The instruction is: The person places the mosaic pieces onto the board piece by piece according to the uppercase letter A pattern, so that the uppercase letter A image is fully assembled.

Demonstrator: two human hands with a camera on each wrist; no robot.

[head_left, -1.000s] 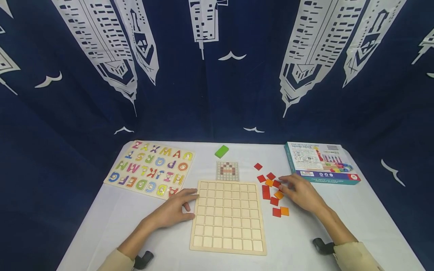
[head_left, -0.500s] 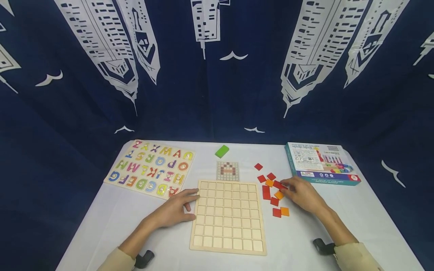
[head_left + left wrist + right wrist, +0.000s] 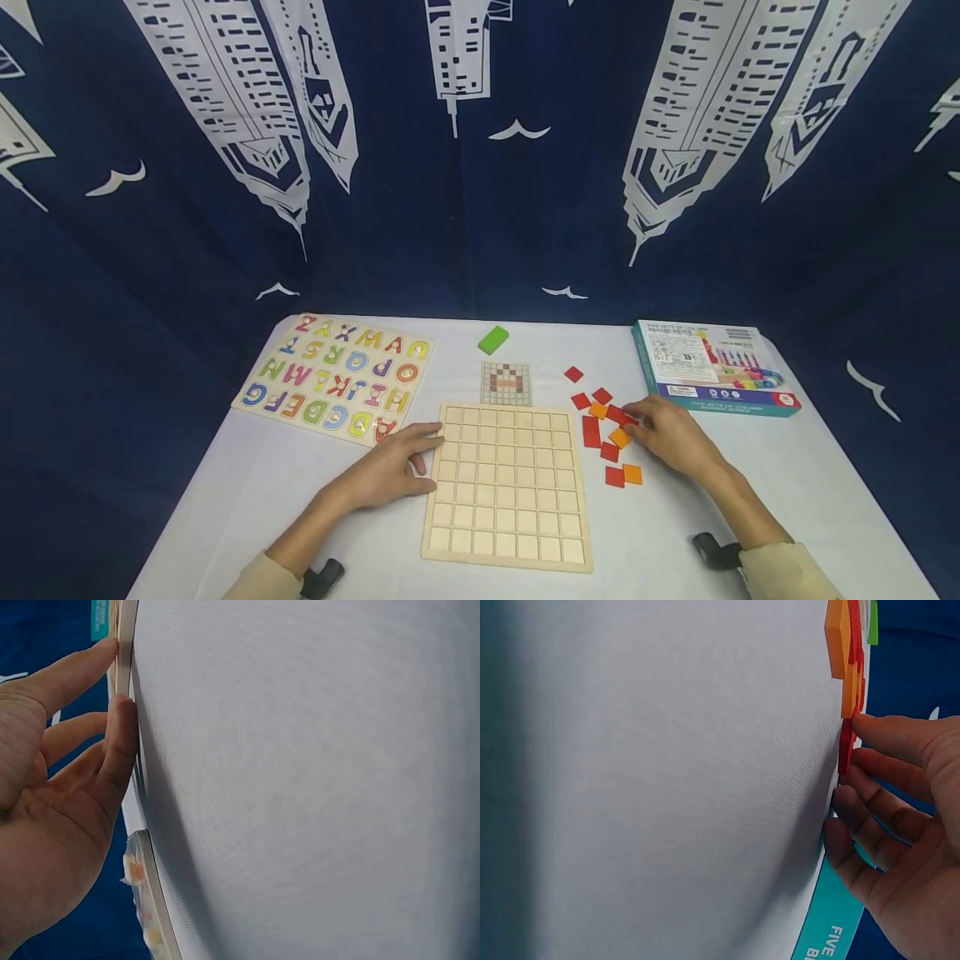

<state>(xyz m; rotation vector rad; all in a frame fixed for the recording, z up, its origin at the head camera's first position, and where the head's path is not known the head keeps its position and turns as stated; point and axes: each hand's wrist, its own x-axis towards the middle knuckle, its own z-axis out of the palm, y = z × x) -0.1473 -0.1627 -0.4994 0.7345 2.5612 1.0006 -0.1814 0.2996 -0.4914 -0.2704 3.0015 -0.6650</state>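
Note:
In the head view, a pale wooden grid board [image 3: 506, 487] lies in the middle of the white table. My left hand [image 3: 386, 467] rests at its left edge, the fingers and thumb spread and touching the rim. To the board's right lie several red and orange square tiles, among them an orange tile [image 3: 632, 474]. At the right side of this cluster my right hand [image 3: 671, 433] pinches a red tile [image 3: 846, 746] between thumb and index finger, low against the tabletop. Its other fingers curve loosely in the right wrist view. A small pattern card [image 3: 506, 384] lies just beyond the board.
An alphabet puzzle board [image 3: 333, 377] lies at the back left. A green block [image 3: 493, 339] is behind the card. A boxed bead set [image 3: 716, 367] lies at the back right, beyond my right hand. A dark blue printed curtain [image 3: 465, 208] hangs behind the table.
My right fingers have drawn a red tile slightly toward themselves, and more red shows beside the fingertips. The left hand stays at the board's edge. The head view has tilted up a little.

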